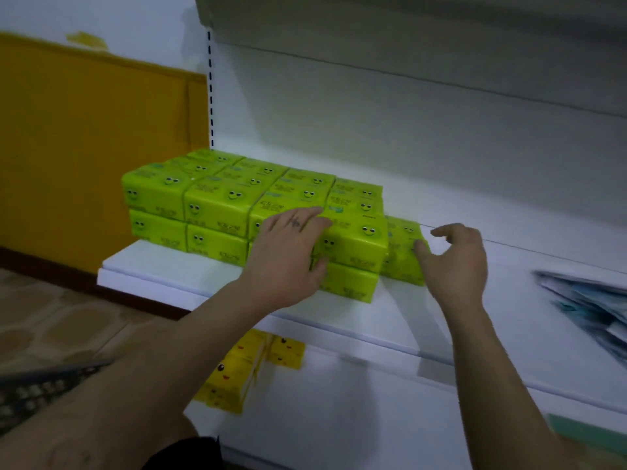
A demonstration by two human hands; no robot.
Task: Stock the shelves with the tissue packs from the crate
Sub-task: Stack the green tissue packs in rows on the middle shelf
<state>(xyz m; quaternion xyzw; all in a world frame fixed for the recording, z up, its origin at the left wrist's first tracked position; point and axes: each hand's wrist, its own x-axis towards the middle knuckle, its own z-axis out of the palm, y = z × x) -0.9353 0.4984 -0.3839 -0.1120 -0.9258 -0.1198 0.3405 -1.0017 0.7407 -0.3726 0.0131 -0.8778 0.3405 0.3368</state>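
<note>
My left hand lies flat on the green tissue packs, fingers straight. My right hand, loosely curled, touches their rightmost pack with its thumb.

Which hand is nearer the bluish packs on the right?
Right. The right hand is left of the bluish packs; the left hand rests on the green stack, farther left.

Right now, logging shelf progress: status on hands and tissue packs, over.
Left hand flat on green stack. Right hand: thumb against end pack, fingers loose. Blurred blue items farther right on shelf.
</note>
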